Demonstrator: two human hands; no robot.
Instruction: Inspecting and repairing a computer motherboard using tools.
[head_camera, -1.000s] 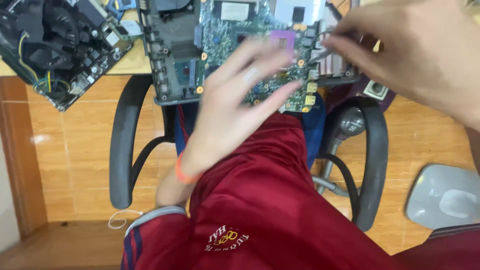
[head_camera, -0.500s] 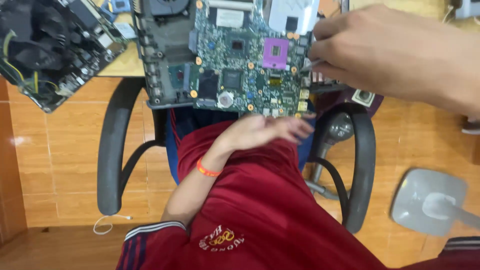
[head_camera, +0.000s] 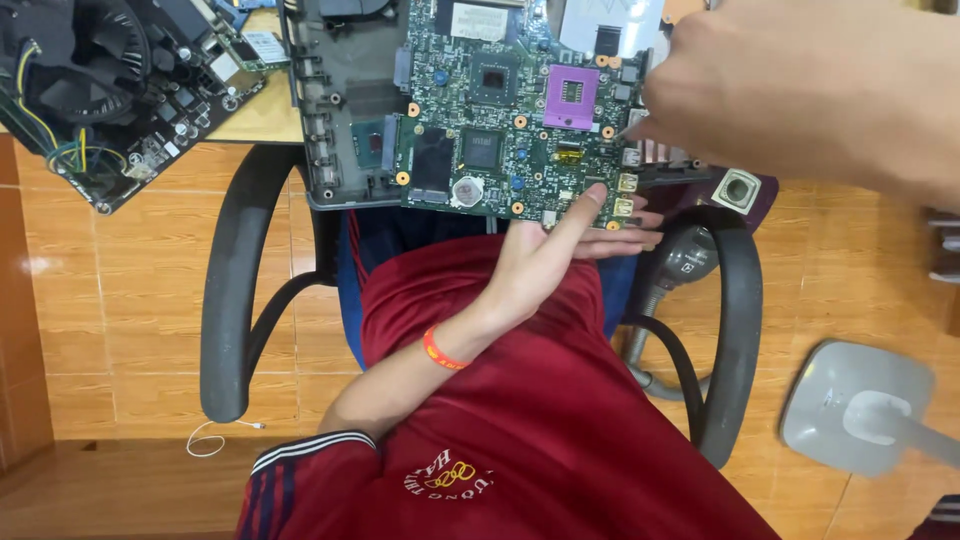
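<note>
the green circuit board (head_camera: 505, 110) is seated in a dark grey laptop base (head_camera: 345, 100) that overhangs the edge of a wooden desk (head_camera: 262, 115), above the lap. the left hand (head_camera: 560, 250) is laid under and against the board's near edge, fingers extended and loosely spread, with one fingertip touching the edge by the gold-coloured ports; nothing is clasped in it. the right hand (head_camera: 800, 90) is brought to the board's right edge, fingers bunched as in a pinch, but whether anything is gripped cannot be told, since the fingertips are hidden. for the step to be done well, the board should be supported from below by the flat left palm and handled only by its edges, so that no flex is put through it and no components are pressed. the board is seen as densely populated: a purple square socket, black chips, a round silver coin cell, orange-ringed screw holes.
</note>
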